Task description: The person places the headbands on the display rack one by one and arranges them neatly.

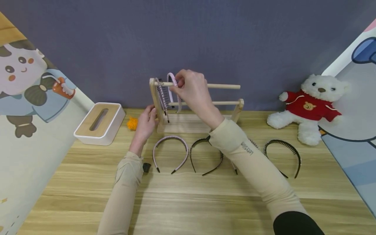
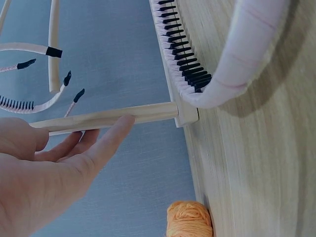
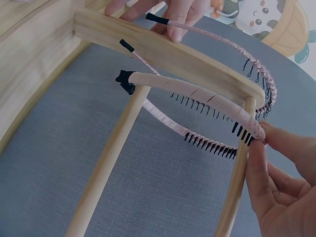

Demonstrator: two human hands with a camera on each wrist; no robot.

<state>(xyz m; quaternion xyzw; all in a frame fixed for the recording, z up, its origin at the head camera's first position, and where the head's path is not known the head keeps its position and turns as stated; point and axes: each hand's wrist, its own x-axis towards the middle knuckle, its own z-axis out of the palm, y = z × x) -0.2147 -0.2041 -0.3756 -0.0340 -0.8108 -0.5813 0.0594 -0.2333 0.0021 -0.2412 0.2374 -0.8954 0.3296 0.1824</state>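
Observation:
A wooden rack (image 1: 223, 86) with two horizontal rods stands at the back of the table. My right hand (image 1: 194, 88) pinches a pale pink toothed headband (image 3: 197, 96) at its top, where it loops over the upper rod near the left end. Its black tips reach beside the lower rod in the right wrist view. Left of it a pink braided headband (image 1: 161, 94) hangs on the same rod, against the upright. My left hand (image 1: 146, 122) holds the rack's left upright (image 2: 148, 113), thumb on one side and fingers on the other.
In front of the rack lie a pink headband (image 1: 170, 137), a black headband (image 1: 221, 160), another partly under my right forearm, and a dark beaded headband (image 1: 299, 160). A tissue box (image 1: 114, 122) and orange yarn (image 1: 132, 123) stand left, a white teddy bear (image 1: 308, 106) right.

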